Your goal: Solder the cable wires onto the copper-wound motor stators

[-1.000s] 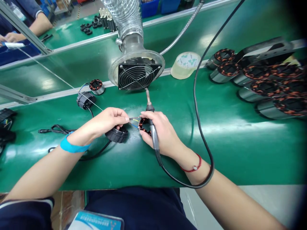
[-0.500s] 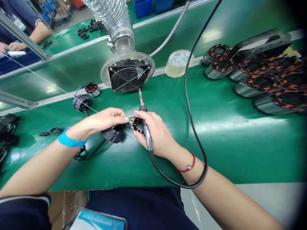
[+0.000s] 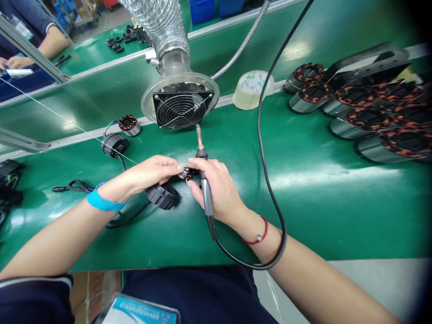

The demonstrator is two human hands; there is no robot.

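My left hand (image 3: 153, 173) is closed in a pinch on thin wires beside a copper-wound stator (image 3: 189, 175). That stator is mostly hidden under my right hand (image 3: 219, 189), whose fingers curl around it. Across the same right hand lies a soldering iron (image 3: 207, 191), its tip pointing away from me towards the fan. A black ribbed end cap (image 3: 162, 196) with a black cable rests just below my left fingers. From the upper left, a thin pale strand (image 3: 84, 130) runs taut to my left hand.
A fume extractor fan (image 3: 182, 109) hangs ahead on a foil duct. Right of it stands a tape roll (image 3: 248, 92). Several wound stators (image 3: 367, 117) crowd the far right. Another stator (image 3: 130, 125) and end cap (image 3: 114, 145) sit back left. A co-worker's arm (image 3: 52, 42) shows beyond.
Both hands have drawn slightly closer around the stator, and less of it shows now. The end cap has shifted a little to the right. The iron stays in my right hand.
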